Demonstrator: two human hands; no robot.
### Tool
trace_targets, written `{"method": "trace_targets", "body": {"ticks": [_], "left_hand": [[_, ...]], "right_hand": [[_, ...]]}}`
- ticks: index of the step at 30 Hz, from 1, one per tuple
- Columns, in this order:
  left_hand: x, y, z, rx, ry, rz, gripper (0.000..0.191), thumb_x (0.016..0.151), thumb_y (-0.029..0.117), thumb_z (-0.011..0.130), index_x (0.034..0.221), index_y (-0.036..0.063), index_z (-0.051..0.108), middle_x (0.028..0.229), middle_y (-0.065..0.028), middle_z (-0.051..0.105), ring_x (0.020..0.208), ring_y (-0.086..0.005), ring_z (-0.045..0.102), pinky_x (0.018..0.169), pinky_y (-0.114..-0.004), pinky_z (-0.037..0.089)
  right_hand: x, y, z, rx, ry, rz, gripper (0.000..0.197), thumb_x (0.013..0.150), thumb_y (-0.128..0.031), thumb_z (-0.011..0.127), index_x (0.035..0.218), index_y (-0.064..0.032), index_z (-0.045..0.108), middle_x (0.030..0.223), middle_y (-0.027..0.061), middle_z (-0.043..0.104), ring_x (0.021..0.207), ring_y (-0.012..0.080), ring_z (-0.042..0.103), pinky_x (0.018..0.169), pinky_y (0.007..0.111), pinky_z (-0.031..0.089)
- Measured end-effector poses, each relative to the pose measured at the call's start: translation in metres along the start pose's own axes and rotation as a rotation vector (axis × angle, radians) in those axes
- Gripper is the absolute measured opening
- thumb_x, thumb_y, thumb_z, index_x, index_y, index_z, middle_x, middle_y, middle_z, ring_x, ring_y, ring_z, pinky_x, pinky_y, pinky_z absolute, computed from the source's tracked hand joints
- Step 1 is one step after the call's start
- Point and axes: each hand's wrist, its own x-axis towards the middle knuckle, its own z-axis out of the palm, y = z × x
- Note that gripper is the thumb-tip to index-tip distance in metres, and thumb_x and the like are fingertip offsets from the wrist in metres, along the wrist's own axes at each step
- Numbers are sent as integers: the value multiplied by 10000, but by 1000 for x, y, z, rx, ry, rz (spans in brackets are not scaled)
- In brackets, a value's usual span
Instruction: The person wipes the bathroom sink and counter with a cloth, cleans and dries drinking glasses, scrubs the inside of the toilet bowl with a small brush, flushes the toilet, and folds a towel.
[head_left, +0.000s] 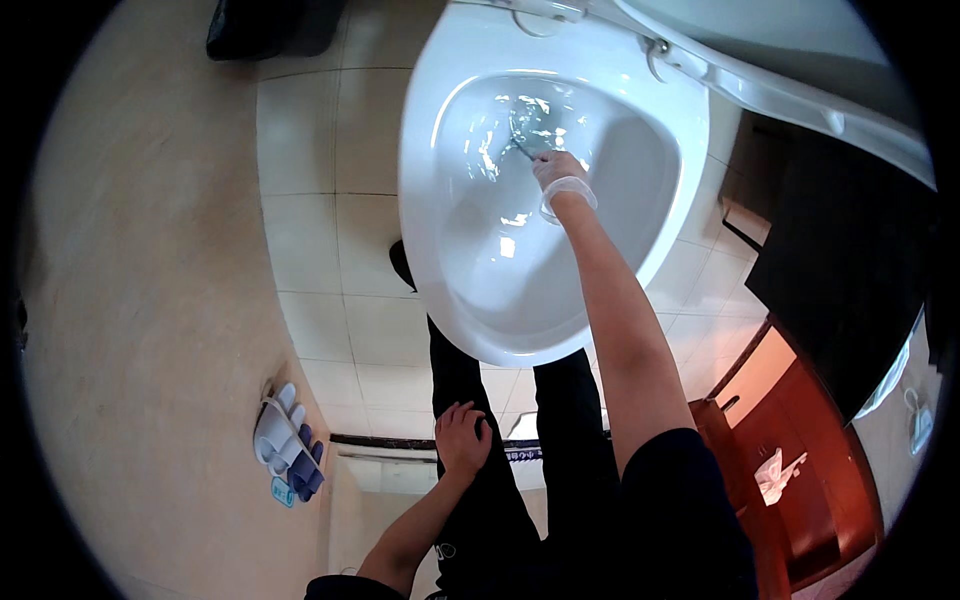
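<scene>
A white ceramic toilet bowl (420, 247) stands before me, its seat (810, 112) and lid raised at the top right. Inside the bowl, my right hand (559, 169) wears a thin clear glove and grips a slim dark handle (523, 149). The handle's far end reaches into the water (540, 124), where bright ripples and reflections hide what is on it. My left hand (463, 439) is bare and rests on my thigh above the knee, fingers a little apart, holding nothing.
Slippers (289, 442) hang on the beige wall (165, 247) at left. A black bin-like object (247, 30) stands at the top left. To the right are a black cabinet (840, 247) and a reddish-brown wooden door (802, 465). Pale tiles (307, 240) cover the floor.
</scene>
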Motion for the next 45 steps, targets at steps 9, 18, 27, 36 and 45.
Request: {"method": "trace_targets", "body": {"ticks": [9,18,27,36,45], "left_hand": [[0,-5,-10,-9,30,-33,126,687,166,548,792,99,565,1006,-55,551,1030,-251,449,885,-375,327],[-3,-12,-4,-47,36,-38,137,681,163,559,809,114,564,1015,-36,545,1034,-242,443,872,-377,336],[-7,-11,-4,-69,25,-42,133,683,170,556,803,114,571,1015,-40,543,1041,-243,437,879,-384,329],[3,-4,-5,-83,48,-41,126,678,167,563,788,108,572,996,-48,556,1033,-257,447,874,-387,335],[7,1,-4,-110,66,-7,127,673,165,551,776,92,564,985,-62,557,1013,-254,454,872,-391,335]], "right_hand": [[-7,-19,-10,-864,-42,-357,205,806,-151,429,912,-81,589,974,118,576,904,270,561,735,358,460],[1,-16,34,72,141,-7,256,727,-222,485,933,-132,606,896,133,597,818,258,588,706,327,448],[-6,-10,33,-53,127,-88,221,739,-171,464,860,-79,624,820,102,621,742,240,597,643,311,452],[9,4,-7,-945,-68,-358,240,798,-206,405,928,-128,591,887,98,607,844,261,582,720,364,463],[31,17,38,659,134,69,240,730,-186,479,915,-147,627,789,113,618,685,202,593,642,279,427]]}}
